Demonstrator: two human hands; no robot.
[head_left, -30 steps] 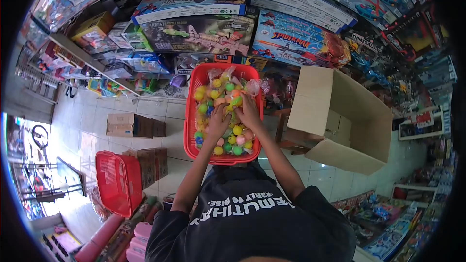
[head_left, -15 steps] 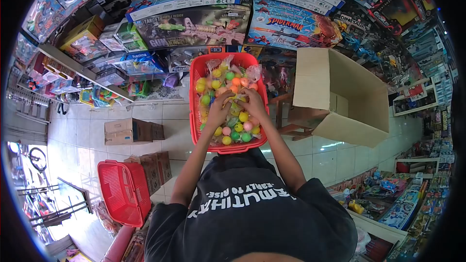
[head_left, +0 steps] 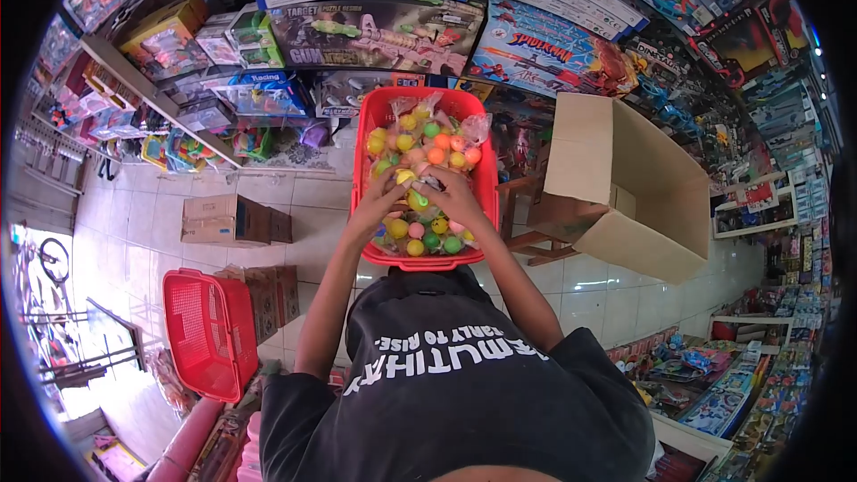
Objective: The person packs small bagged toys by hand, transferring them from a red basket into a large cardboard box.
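A red plastic basket (head_left: 364, 129) in front of me is full of small yellow, green, orange and pink balls in clear plastic bags. Over its middle, my left hand (head_left: 382, 200) and my right hand (head_left: 453, 199) come close together with bent fingers. Both grip a clear plastic bag of balls (head_left: 417, 200), with yellow balls showing between the hands. Which part of the plastic each set of fingertips pinches is too small to make out. More bagged balls (head_left: 437, 154) lie just beyond my fingers, and others (head_left: 432, 241) lie nearer to me.
To the right, a large open cardboard box (head_left: 580, 147) rests on a wooden stool (head_left: 527, 245). Closed cartons (head_left: 234, 220) and another red basket (head_left: 210, 335) stand on the tiled floor at left. Shelves of boxed toys (head_left: 379, 36) line the far side.
My hands have lowered slightly toward me and drawn apart a little, still over the basket. Yellow balls now show more plainly between them. The view has shifted slightly.
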